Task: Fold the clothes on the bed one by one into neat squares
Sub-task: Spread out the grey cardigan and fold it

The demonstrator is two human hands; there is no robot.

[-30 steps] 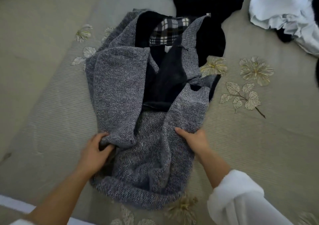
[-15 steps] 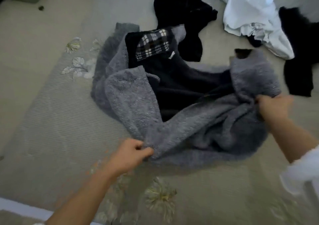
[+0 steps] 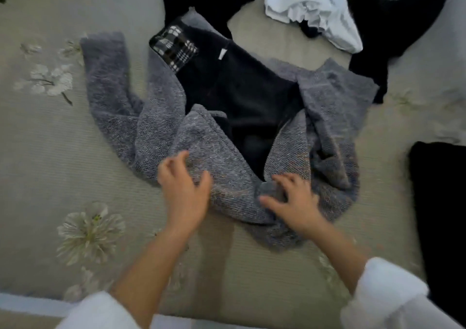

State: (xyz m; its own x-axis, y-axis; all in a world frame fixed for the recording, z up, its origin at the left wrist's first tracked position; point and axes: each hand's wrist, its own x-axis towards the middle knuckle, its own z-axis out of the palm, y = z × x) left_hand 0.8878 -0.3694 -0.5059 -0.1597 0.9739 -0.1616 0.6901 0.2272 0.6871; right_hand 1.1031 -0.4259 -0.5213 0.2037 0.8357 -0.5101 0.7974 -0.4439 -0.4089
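Left hand (image 3: 185, 190) and right hand (image 3: 295, 200) released the grey jacket (image 3: 161, 127) (opened out).

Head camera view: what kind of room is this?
Likely a bedroom: a grey knitted cardigan and a crumpled white garment lie on a pale green, flower-embroidered bedspread.

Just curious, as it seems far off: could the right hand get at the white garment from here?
Probably yes, with a long stretch. The right hand is on the grey cardigan, gripping nothing; the white garment lies beyond it, uncovered, with nothing standing in between.
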